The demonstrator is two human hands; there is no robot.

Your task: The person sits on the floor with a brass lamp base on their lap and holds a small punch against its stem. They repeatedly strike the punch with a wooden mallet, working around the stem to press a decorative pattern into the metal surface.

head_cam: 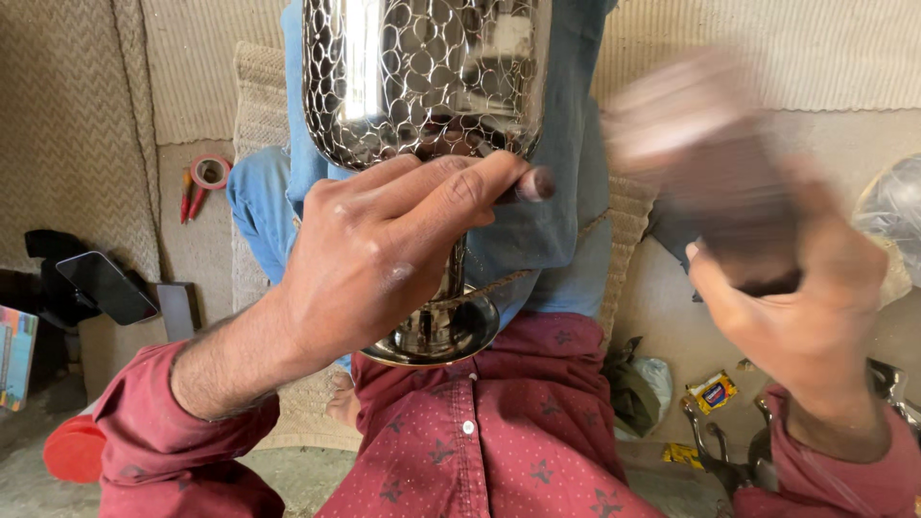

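1. The left hand [384, 259] was closed around the narrow stem of a shiny silver metal goblet-shaped vessel with a scale-patterned bowl [422, 77], held over the lap in front of the maroon star-print shirt [499, 432].
2. The vessel's bowl ran off the top edge; its round foot [436, 336] lay just above the shirt, leaving little room there.
3. The right hand [796, 307] gripped a dark, motion-blurred pad-like object [710, 163], well apart from the vessel with open space between.
4. What the pad was could not be made out.
5. A red tape roll [210, 171] lay on the floor at left.
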